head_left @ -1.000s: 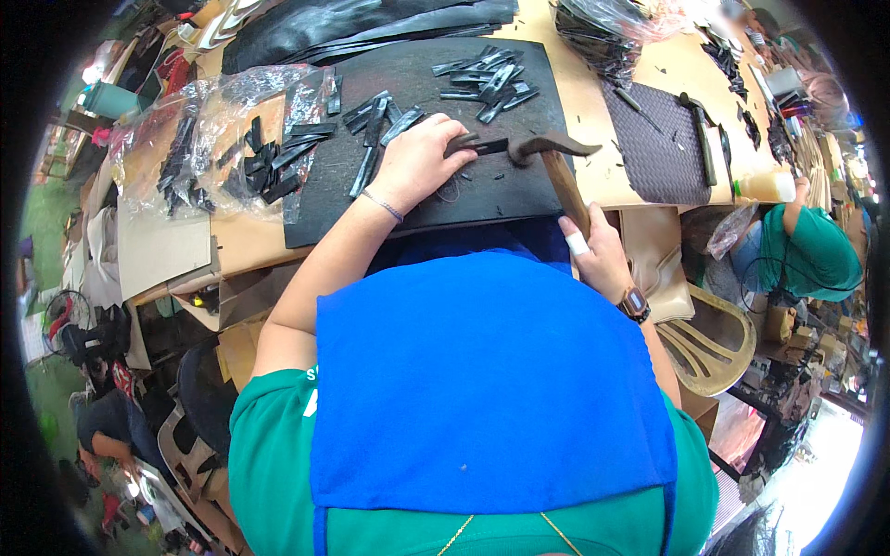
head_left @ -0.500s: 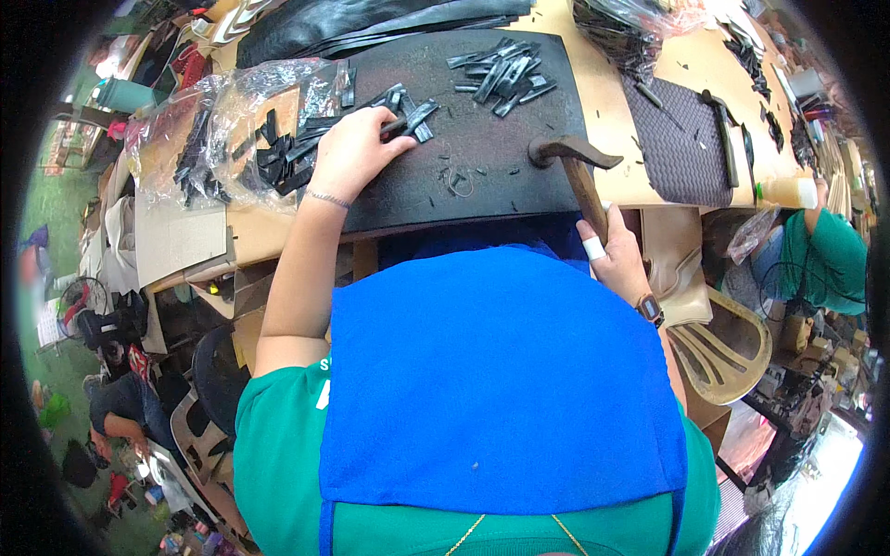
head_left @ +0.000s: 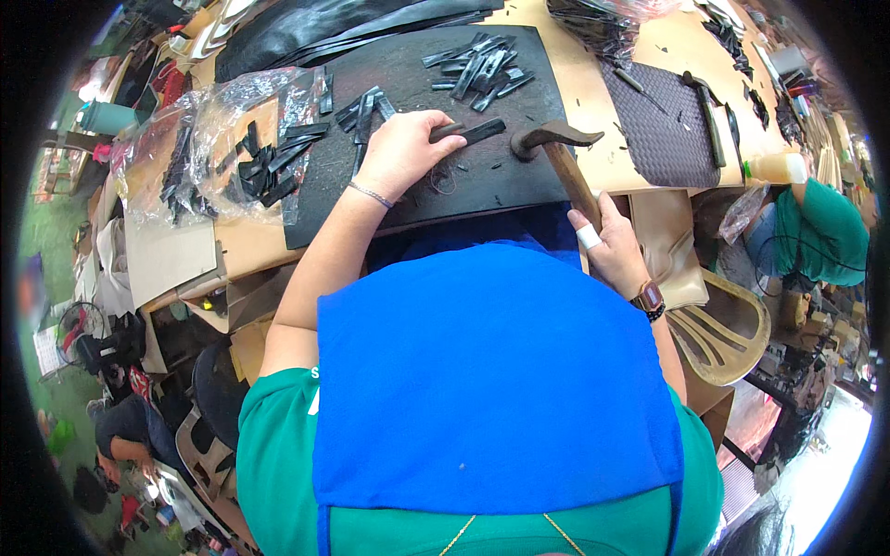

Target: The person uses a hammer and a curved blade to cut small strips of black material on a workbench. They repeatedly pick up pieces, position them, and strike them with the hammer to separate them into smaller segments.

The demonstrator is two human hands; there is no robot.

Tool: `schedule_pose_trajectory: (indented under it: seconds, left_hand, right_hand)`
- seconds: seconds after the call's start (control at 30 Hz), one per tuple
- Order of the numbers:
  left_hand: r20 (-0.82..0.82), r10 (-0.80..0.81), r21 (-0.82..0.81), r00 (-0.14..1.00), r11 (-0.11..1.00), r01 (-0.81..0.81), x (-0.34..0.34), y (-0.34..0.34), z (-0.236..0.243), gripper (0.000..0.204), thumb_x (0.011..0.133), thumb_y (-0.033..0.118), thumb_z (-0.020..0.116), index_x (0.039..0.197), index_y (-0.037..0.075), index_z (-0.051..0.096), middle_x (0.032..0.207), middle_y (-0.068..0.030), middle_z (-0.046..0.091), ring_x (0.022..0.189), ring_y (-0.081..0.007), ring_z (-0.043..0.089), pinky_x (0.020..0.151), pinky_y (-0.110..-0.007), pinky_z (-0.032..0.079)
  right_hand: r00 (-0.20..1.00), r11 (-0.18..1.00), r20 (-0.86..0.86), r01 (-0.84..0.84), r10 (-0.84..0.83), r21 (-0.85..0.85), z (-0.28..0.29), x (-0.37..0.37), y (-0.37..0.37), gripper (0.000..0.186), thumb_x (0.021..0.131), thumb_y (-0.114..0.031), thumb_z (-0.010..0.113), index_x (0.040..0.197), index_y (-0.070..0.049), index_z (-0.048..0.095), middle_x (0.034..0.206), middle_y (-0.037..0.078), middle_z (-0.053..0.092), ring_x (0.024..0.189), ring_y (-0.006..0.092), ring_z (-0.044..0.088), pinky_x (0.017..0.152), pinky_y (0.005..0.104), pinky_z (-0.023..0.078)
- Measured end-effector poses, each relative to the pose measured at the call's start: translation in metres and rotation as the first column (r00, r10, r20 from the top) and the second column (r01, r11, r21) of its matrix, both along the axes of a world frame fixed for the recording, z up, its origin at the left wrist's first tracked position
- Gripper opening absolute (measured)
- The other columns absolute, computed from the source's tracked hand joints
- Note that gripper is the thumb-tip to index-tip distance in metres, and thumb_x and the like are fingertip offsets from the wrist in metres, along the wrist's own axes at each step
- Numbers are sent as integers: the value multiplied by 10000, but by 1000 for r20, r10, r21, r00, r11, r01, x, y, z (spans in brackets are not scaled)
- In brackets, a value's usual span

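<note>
My left hand [head_left: 403, 148] is closed around short dark pieces, with a black strip [head_left: 484, 130] sticking out to the right of my fingertips, over the black work board [head_left: 505, 185]. My right hand [head_left: 607, 243], white tape on one finger, grips the wooden handle of a hammer [head_left: 565, 171]; its curved dark head is over the board, just right of that strip. Loose black strips form one pile [head_left: 477, 69] on the upper board and a smaller one [head_left: 366, 111] beside my left hand. A thin loop of thread lies below that hand.
Clear plastic [head_left: 222, 139] with more strips lies left, dark sheets [head_left: 334, 23] behind the board, a textured mat [head_left: 667, 139] with tools and a bottle [head_left: 774, 168] at right. A chair [head_left: 714, 343] stands lower right. Other people [head_left: 816, 232] are at far right and lower left.
My left hand went to the smaller pile on the left, then came back right with a black strip pointing toward the hammer head. My right hand keeps its grip on the hammer.
</note>
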State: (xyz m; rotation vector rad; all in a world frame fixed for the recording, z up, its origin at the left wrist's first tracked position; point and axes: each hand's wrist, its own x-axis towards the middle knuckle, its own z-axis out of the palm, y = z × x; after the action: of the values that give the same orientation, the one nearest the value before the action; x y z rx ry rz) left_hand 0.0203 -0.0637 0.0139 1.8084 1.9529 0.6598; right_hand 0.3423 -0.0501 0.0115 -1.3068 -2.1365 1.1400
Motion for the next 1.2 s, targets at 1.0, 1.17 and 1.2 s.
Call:
schedule_pose_trajectory:
  seconds: [1.0, 1.17, 1.2]
  left_hand:
    - [648, -169, 404, 742, 903, -147, 17, 19, -36, 237, 922, 115, 690, 1124, 7, 632, 1001, -77, 735, 919, -125, 701, 796, -252, 555]
    - [526, -192, 464, 828, 881, -91, 21, 15, -32, 246, 910, 107, 695, 1133, 20, 636, 996, -87, 726, 917, -157, 712, 791, -273, 566]
    - [497, -198, 475, 845, 877, -73, 22, 15, -32, 249, 909, 105, 694, 1136, 19, 636, 994, -90, 724, 916, -165, 715, 791, -277, 567]
  right_hand:
    - [998, 989, 45, 39, -33, -144, 1, -1, -4, 447, 976, -299, 592, 1278, 15, 493, 1025, 250, 682, 956, 352, 679, 840, 404, 503]
    - [999, 987, 25, 35, -32, -155, 0, -1, -5, 443, 975, -308, 593, 1259, 18, 498, 1018, 254, 681, 946, 356, 679, 831, 402, 505]
    - [999, 986, 30, 33, -28, -164, 1, -1, -4, 440, 974, -305, 598, 1250, 23, 500, 1016, 242, 684, 941, 340, 679, 832, 399, 505]
